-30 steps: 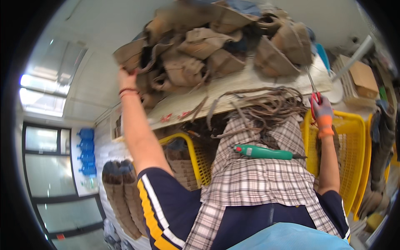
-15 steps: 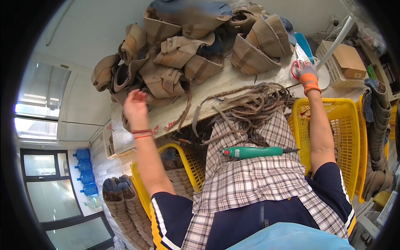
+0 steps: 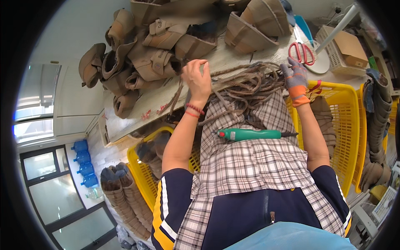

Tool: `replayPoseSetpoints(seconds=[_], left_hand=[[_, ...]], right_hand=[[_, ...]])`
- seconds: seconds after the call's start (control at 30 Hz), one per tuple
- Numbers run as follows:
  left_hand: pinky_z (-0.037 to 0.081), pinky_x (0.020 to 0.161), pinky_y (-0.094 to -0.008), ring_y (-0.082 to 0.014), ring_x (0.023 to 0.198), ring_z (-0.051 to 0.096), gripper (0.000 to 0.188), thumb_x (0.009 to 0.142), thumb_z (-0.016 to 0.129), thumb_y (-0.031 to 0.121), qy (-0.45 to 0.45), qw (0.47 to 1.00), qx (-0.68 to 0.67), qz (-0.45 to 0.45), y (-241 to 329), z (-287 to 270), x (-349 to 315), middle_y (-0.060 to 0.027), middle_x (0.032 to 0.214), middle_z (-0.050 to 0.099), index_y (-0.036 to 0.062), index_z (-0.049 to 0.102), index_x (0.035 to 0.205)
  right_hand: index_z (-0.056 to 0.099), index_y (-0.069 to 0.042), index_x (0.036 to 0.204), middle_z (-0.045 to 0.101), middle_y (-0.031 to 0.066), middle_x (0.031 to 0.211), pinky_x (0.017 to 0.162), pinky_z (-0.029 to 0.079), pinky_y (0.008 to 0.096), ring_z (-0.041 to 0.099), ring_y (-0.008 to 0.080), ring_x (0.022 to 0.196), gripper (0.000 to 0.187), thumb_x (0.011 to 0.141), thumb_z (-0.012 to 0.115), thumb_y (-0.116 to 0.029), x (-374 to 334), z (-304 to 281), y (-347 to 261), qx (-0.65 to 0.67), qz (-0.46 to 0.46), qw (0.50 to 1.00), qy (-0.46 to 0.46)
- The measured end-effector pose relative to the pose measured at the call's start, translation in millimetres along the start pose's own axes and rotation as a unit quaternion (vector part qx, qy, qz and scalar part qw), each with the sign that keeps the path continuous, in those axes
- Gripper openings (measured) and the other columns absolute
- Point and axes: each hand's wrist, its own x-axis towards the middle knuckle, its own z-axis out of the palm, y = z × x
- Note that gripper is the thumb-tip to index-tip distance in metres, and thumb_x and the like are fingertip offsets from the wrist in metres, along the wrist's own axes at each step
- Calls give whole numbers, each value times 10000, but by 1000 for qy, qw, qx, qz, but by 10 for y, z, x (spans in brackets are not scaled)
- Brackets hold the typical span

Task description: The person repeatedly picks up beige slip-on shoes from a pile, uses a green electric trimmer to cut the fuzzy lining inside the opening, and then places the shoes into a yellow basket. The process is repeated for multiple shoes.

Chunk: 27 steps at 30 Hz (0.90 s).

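My bare left hand [image 3: 196, 77] hovers over the table's front edge, thumb apart from its curved fingers, with nothing visible in it. It is nearest to a heap of tan, fleece-lined boot uppers [image 3: 152, 66]. My right hand [image 3: 296, 77], in a grey and orange glove, is open, fingers apart, beside the right end of a tangle of brown fuzzy strips [image 3: 254, 83]. That tangle lies along the table edge and over my checked apron. Scissors with red handles [image 3: 308, 54] lie on the table just beyond the glove. A green hand tool [image 3: 250, 134] rests across my lap.
Yellow plastic baskets stand at my left [image 3: 139, 166] and right [image 3: 348, 125], with tan pieces inside. Stacked boot uppers [image 3: 125, 196] stand on the floor at left. A white pole [image 3: 339, 27] and a pale crate with a cardboard box [image 3: 352, 48] are at the right.
My right hand has let go of the scissors and come back toward the strips; the scissors now lie on the table. My left hand has moved right, from the heap's left side toward the strips.
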Motion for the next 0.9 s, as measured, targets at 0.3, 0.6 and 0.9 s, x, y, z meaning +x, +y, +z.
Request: replayPoseSetpoints(seconds=[0.3, 0.6, 0.9], left_hand=[[399, 899, -377, -298, 1035, 534, 431, 843, 616, 250, -98, 984, -124, -77, -299, -196, -532, -151, 1139, 577, 43, 530, 1211], [415, 848, -372, -301, 967, 518, 310, 789, 661, 200, 118, 988, 67, -66, -1167, -932, -542, -119, 967, 590, 41, 582, 1042], [237, 1058, -454, -296, 1190, 431, 714, 690, 716, 420, -194, 960, -71, 188, -108, -166, -637, -148, 1219, 517, 79, 466, 1265]], right_hand=[[465, -74, 1263, 497, 155, 1240, 953, 387, 404, 475, 341, 1119, 705, 735, 653, -501, -676, 110, -1257, 148, -209, 918, -302], [382, -81, 1324, 477, 173, 1238, 951, 395, 407, 486, 335, 1108, 939, 544, 819, -369, -659, -28, -994, 7, -213, 904, -370], [522, -89, 1142, 568, 136, 1094, 792, 485, 382, 576, 304, 978, 506, 695, 680, -266, -682, 605, -935, 108, -109, 901, -405]])
